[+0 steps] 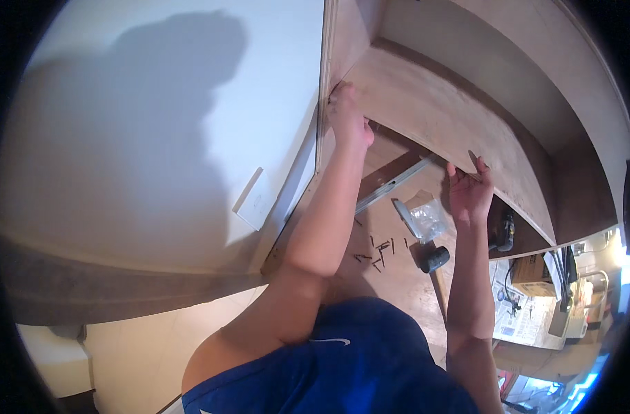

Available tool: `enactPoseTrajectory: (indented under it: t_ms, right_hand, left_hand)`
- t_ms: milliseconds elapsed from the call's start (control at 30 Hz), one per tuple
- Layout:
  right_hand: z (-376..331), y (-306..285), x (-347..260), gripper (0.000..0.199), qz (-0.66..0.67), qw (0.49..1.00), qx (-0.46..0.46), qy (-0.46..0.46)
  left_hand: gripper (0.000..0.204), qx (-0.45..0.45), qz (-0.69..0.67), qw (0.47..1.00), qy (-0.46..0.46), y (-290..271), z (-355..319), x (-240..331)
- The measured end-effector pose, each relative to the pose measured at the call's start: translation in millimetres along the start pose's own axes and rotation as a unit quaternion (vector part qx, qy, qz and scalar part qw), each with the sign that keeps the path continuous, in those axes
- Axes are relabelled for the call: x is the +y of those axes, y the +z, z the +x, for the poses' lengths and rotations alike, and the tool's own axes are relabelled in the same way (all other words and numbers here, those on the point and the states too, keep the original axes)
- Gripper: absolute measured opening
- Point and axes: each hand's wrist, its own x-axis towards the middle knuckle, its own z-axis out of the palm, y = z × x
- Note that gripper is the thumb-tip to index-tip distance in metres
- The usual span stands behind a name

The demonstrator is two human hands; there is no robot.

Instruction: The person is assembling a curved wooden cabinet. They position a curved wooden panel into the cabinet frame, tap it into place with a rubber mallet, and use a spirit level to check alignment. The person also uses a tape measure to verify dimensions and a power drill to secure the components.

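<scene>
Left hand [347, 119] fingers curled together, gripping the shelf board [425, 110] at its upper-centre corner against the cabinet side panel [323, 103]. Right hand [470, 190], centre-right, fingers clamped on the board's front edge. Beneath, mid-frame: loose screws [380, 252], a plastic bag [425, 219], a black mallet [433, 259].

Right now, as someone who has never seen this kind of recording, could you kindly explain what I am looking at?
There is no machine: a person works bare-handed, filmed by a wide fisheye camera on their head looking down, so straight edges bend. The left hand grips the edge of a plywood side panel beside a white wall. The right hand holds the front edge of a plywood shelf. On the wooden board below lie dark screws, a metal rail, a clear plastic bag and a black-headed mallet.
</scene>
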Motion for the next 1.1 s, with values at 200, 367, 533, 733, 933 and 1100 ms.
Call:
enactPoseTrajectory:
  t_ms: [200,367,533,733,933,1100]
  right_hand:
    - [-2,6,0,0.033,-0.005,0.999,0.035,-0.003]
    - [6,1,5,0.036,-0.011,0.999,0.008,-0.029]
    - [7,-1,3,0.037,-0.010,0.999,0.033,-0.015]
    - [-26,-35,-33,0.061,0.044,0.998,-0.019,0.026]
    - [-49,-180,-157,0.059,0.018,0.955,0.222,-0.194]
    - [-42,-232,-195,0.044,0.065,0.965,0.140,-0.210]
  left_hand:
    - [0.030,0.036,0.051,0.998,-0.027,2,0,3]
    - [0.028,0.045,0.000,0.999,0.021,19,-2,7]
    - [0.032,0.027,0.068,0.997,0.022,4,-3,6]
    - [0.033,-0.022,0.114,0.993,-0.026,6,-19,9]
    - [0.070,-0.187,0.121,0.963,-0.152,17,-105,-48]
    - [0.064,-0.272,0.133,0.902,-0.306,68,-191,-142]
